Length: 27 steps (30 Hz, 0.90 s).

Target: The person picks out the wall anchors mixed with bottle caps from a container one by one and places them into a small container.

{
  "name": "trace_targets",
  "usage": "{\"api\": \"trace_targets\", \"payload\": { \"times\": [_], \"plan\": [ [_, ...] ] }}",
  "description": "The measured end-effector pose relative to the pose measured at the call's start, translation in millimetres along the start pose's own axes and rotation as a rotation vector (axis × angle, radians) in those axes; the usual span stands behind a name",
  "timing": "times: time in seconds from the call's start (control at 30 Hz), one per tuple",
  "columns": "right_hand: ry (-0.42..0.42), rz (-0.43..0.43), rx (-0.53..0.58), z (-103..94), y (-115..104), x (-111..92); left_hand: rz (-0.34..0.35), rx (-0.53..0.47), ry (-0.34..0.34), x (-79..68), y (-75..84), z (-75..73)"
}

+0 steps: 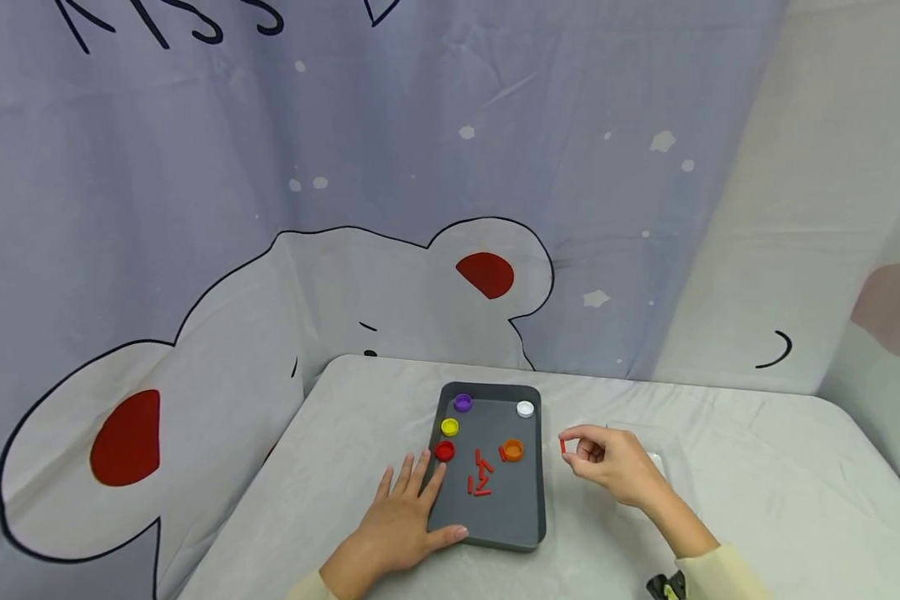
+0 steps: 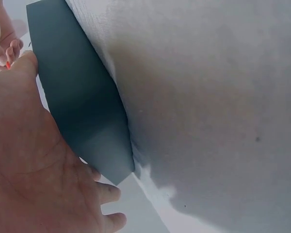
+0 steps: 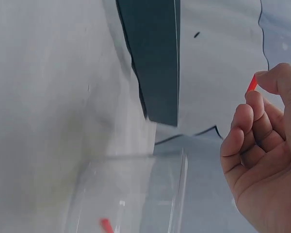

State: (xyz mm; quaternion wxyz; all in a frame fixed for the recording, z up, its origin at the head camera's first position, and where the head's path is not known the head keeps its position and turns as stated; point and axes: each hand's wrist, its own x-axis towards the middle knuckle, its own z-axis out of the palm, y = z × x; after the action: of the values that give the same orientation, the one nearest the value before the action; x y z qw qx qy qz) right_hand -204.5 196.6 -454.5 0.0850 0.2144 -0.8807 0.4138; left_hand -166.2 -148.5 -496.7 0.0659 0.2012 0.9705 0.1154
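Between thumb and index finger, my right hand (image 1: 618, 462) pinches a small red stick (image 1: 562, 447), held up just right of the grey tray (image 1: 502, 521). The same red stick (image 3: 251, 83) shows at the fingertips in the right wrist view. My left hand (image 1: 401, 521) lies with spread, straight fingers against the tray's left rim, its thumb reaching over the near end. Several loose red sticks (image 1: 482, 492) lie mid-tray, one beside the orange round cap (image 1: 513, 450). Along the tray's left side sit purple (image 1: 462, 402), yellow (image 1: 449, 427) and red caps (image 1: 445, 451).
A white cap (image 1: 525, 408) sits in the tray's far right corner. Under and behind my right hand stands a clear plastic container (image 3: 131, 184) with a red stick (image 3: 106, 225) visible in it. White cloth (image 1: 780, 483) covers the table; a printed curtain (image 1: 420, 167) hangs behind.
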Motion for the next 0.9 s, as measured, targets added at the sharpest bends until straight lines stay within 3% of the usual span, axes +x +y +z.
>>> {"api": "trace_targets", "payload": {
  "times": [0.23,0.53,0.9],
  "plan": [
    [0.047,-0.009,-0.046,-17.2,10,-7,-0.013,0.001,-0.018,-1.1,1.0,0.3],
    [0.037,0.113,-0.072,-38.1,24,-17,-0.021,-0.003,-0.028,-0.3,1.2,0.8],
    [0.086,0.124,-0.140,-57.1,39,-25,-0.026,0.010,-0.025,0.5,1.0,2.5]
  ]
}}
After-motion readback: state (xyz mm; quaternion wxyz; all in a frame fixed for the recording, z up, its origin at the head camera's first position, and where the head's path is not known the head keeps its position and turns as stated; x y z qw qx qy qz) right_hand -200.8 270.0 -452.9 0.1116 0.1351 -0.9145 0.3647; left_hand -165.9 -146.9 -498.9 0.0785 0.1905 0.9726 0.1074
